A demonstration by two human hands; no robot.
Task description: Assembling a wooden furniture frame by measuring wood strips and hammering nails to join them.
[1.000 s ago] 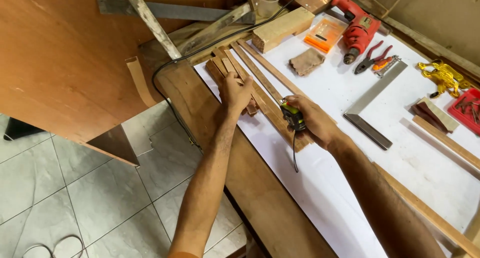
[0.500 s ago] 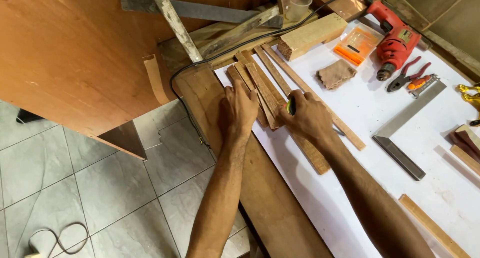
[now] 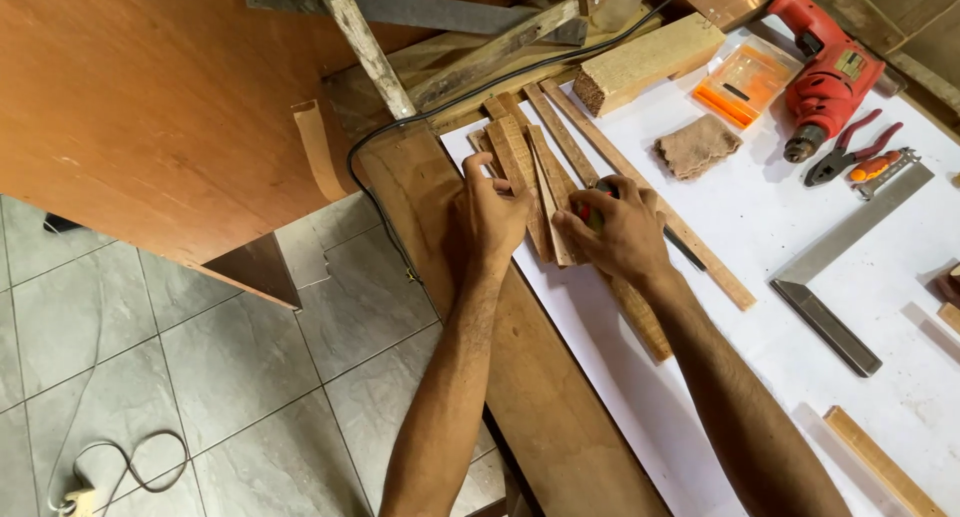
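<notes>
My left hand [image 3: 492,217] lies open, pressing the wooden strips [image 3: 528,172]; my right hand [image 3: 618,235] grips a small tool [image 3: 594,203]. I should keep the strips flat and even.

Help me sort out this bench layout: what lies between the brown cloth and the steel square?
In the head view, between the brown cloth and the steel square there is only bare white tabletop. The red drill and pliers sit off to the side, further back.
</notes>
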